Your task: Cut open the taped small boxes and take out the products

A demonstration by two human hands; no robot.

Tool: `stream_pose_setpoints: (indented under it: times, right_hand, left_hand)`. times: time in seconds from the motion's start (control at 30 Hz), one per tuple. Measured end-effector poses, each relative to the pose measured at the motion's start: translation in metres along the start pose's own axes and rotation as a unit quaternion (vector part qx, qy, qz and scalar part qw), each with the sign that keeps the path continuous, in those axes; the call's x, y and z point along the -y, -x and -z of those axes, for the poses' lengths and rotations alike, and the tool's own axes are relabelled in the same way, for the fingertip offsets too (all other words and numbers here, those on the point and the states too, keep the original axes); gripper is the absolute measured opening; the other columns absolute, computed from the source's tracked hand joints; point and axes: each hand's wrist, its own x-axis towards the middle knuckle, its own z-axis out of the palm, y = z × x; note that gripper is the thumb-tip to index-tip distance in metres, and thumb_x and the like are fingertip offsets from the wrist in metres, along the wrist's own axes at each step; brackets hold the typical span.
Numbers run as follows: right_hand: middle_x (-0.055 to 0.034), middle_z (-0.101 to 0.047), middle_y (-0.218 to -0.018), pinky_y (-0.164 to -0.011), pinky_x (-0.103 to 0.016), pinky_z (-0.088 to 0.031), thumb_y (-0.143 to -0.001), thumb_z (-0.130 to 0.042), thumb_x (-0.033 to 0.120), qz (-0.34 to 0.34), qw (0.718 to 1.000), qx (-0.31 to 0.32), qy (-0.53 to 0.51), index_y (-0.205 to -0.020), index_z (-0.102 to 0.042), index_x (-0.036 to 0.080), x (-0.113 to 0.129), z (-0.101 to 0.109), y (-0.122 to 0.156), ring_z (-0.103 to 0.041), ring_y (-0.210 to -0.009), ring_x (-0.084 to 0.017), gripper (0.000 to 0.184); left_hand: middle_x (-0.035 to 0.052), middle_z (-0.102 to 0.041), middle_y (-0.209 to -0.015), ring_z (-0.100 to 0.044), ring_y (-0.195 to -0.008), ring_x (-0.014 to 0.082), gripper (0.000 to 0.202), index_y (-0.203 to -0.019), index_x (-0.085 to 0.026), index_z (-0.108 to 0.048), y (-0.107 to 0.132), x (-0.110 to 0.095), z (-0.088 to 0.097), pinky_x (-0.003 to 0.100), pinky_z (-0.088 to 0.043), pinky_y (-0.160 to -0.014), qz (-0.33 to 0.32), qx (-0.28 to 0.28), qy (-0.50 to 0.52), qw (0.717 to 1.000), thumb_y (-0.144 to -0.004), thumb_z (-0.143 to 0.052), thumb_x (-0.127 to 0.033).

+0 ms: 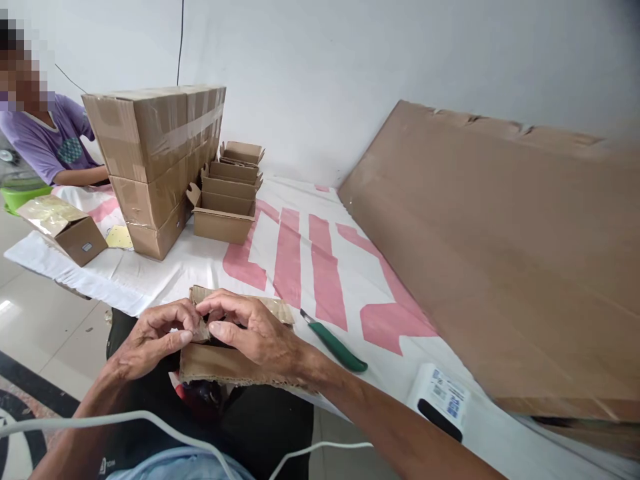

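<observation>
Left of the green-handled knife (336, 345), my left hand (157, 337) and right hand (257, 333), fingers curled, any pinch unclear to me, apparently work the cardboard box (220, 364), whose next handling, I judge, needs a steadied rim.

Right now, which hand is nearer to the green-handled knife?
The right. The right hand is to the left of the green-handled knife, not touching it; the left hand is farther left, beyond the right hand.
</observation>
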Motion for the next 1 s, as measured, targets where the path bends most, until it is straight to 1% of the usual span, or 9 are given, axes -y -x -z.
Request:
stream_pose_setpoints:
  times: [0.17,0.27,0.33,0.4,0.5,0.6,0.73,0.9,1.0]
  right_hand:
    - [-0.0043,-0.077,-0.100,-0.082,-0.032,-0.054,-0.094,-0.069,0.045,-0.034,0.999,0.003,-0.024,-0.103,-0.077,0.020,-0.006,0.006,0.000,-0.069,-0.092,-0.020,0.028]
    - [-0.0026,-0.073,-0.083,-0.070,-0.030,-0.049,-0.095,-0.066,0.041,-0.063,0.991,-0.049,0.104,-0.088,-0.075,0.020,-0.007,0.009,0.003,-0.064,-0.076,-0.017,0.024]
    - [-0.0013,-0.066,-0.069,-0.064,-0.031,-0.042,-0.096,-0.065,0.037,-0.109,0.961,-0.056,0.246,-0.070,-0.068,0.020,-0.009,0.009,0.006,-0.058,-0.065,-0.016,0.030]
    - [-0.0024,-0.065,-0.065,-0.064,-0.032,-0.040,-0.098,-0.065,0.038,-0.149,0.926,-0.010,0.346,-0.063,-0.065,0.021,-0.012,0.007,0.011,-0.058,-0.063,-0.018,0.038]
    - [-0.0087,-0.075,-0.085,-0.074,-0.036,-0.046,-0.104,-0.056,0.046,-0.173,0.902,0.047,0.392,-0.083,-0.073,0.020,-0.022,0.002,0.021,-0.069,-0.083,-0.026,0.037]
    - [-0.0138,-0.077,-0.111,-0.091,-0.043,-0.051,-0.106,-0.052,0.050,-0.171,0.901,0.030,0.397,-0.108,-0.073,0.019,-0.032,0.005,0.030,-0.070,-0.108,-0.032,0.037]
    - [-0.0178,-0.068,-0.136,-0.108,-0.051,-0.049,-0.096,-0.068,0.048,-0.139,0.923,-0.043,0.357,-0.128,-0.069,0.018,-0.043,0.028,0.028,-0.062,-0.129,-0.035,0.043]
    - [-0.0093,-0.077,-0.099,-0.085,-0.041,-0.058,-0.095,-0.064,0.067,-0.143,0.985,0.000,0.098,-0.105,-0.077,0.018,-0.050,0.048,0.018,-0.072,-0.097,-0.029,0.051]
    - [-0.0088,-0.075,-0.085,-0.074,-0.037,-0.057,-0.091,-0.065,0.076,-0.180,0.980,-0.078,0.033,-0.088,-0.075,0.016,-0.052,0.036,0.025,-0.071,-0.086,-0.027,0.061]
  left_hand:
    - [0.0085,-0.067,-0.075,-0.060,-0.071,0.0234,0.029,-0.070,-0.023,-0.077,-0.008,-0.007,0.006,0.034,-0.054,-0.067,-0.003,-0.001,-0.059,0.998,-0.082,-0.082,-0.049]
    - [0.0101,-0.071,-0.078,-0.065,-0.076,0.0258,0.026,-0.069,-0.023,-0.077,-0.018,-0.006,0.018,0.036,-0.056,-0.073,-0.006,-0.027,-0.065,0.997,-0.078,-0.086,-0.045]
    - [0.0128,-0.075,-0.088,-0.069,-0.087,0.0290,0.027,-0.068,-0.022,-0.076,-0.032,0.002,0.029,0.038,-0.056,-0.080,-0.006,-0.077,-0.059,0.995,-0.076,-0.088,-0.044]
    - [0.0151,-0.077,-0.099,-0.070,-0.099,0.0311,0.031,-0.065,-0.022,-0.073,-0.048,0.015,0.038,0.038,-0.056,-0.085,0.007,-0.125,-0.045,0.991,-0.072,-0.090,-0.047]
    - [0.0147,-0.077,-0.100,-0.070,-0.097,0.0290,0.039,-0.066,-0.020,-0.070,-0.063,0.039,0.039,0.036,-0.055,-0.081,0.050,-0.139,-0.004,0.989,-0.067,-0.092,-0.052]
    - [0.0134,-0.075,-0.107,-0.069,-0.091,0.0248,0.039,-0.074,-0.019,-0.070,-0.054,0.060,0.025,0.033,-0.056,-0.077,0.056,-0.136,0.027,0.989,-0.069,-0.092,-0.051]
    - [0.0094,-0.073,-0.109,-0.071,-0.092,0.0219,0.034,-0.085,-0.019,-0.069,-0.018,0.075,-0.009,0.033,-0.059,-0.082,0.014,-0.200,0.044,0.979,-0.072,-0.092,-0.041]
    - [0.0079,-0.071,-0.110,-0.073,-0.100,0.0226,0.029,-0.095,-0.020,-0.068,0.018,0.079,-0.054,0.035,-0.061,-0.093,-0.014,-0.267,0.040,0.963,-0.079,-0.088,-0.035]
    - [0.0081,-0.070,-0.110,-0.075,-0.096,0.0229,0.031,-0.096,-0.021,-0.065,0.030,0.079,-0.074,0.037,-0.063,-0.090,-0.010,-0.288,0.087,0.954,-0.081,-0.087,-0.038]
